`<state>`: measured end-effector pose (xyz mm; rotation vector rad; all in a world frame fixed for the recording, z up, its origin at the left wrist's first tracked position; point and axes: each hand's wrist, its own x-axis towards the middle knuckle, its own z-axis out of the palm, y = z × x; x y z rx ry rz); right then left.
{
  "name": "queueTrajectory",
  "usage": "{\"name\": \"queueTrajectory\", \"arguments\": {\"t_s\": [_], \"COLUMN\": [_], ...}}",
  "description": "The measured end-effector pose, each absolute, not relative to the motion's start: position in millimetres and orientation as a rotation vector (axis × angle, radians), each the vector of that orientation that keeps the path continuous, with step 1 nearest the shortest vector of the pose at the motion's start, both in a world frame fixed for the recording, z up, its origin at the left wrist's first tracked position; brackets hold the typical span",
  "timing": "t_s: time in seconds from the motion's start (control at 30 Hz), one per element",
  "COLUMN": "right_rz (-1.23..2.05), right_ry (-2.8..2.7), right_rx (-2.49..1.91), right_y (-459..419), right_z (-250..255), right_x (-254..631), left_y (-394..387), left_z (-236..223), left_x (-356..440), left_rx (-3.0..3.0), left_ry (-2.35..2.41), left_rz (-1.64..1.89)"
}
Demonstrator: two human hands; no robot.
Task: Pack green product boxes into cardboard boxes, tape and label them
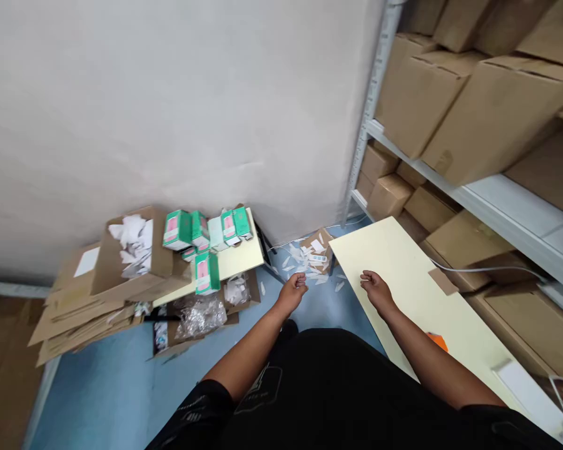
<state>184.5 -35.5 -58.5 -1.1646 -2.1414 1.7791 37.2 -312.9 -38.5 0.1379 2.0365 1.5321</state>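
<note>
My left hand [292, 295] hovers over the blue floor in the gap between the two tables, its fingers loosely curled and nothing seen in them. Beyond it, on the floor by the wall, stands a cardboard box [326, 238] with white paper scraps [315, 257] in it and scattered around. Over the near edge of the pale yellow table [406, 275] on the right is my right hand [376, 291], likewise curled, with no object visible. An orange item [437, 341] lies on that table, partly hidden by my right forearm.
Green-and-white boxes [207, 273] and an open carton [162, 250] of crumpled white paper crowd the left table [244, 253]. Flattened cardboard [75, 312] is stacked beside them. Clear plastic [201, 315] fills a box below. Metal shelving [422, 165] with brown cartons [492, 106] lines the right.
</note>
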Motion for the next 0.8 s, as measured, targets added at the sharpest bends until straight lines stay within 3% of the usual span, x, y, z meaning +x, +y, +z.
{"name": "queueTrajectory", "arguments": {"t_s": [0.27,0.53,0.7,0.8], "right_rz": [1.866,1.81,1.813,1.82], "right_ry": [-2.349,-2.502,-2.57,-2.641], "right_rx": [-0.884,-0.786,-0.807,-0.807], "right_y": [-103,-194,-257,-286], "right_z": [-69,-77,-77,-76], "right_x": [81,-14,-56,-69], "left_y": [-414,-522,-602,-634], "left_z": [-43,-46,-49,-58], "left_x": [6,-68,-110,-128], "left_rx": [-0.188,-0.177,-0.195,-0.393], "left_ry": [2.097,2.283,2.865,2.889], "left_rz": [1.703,1.651,1.296,0.917]}}
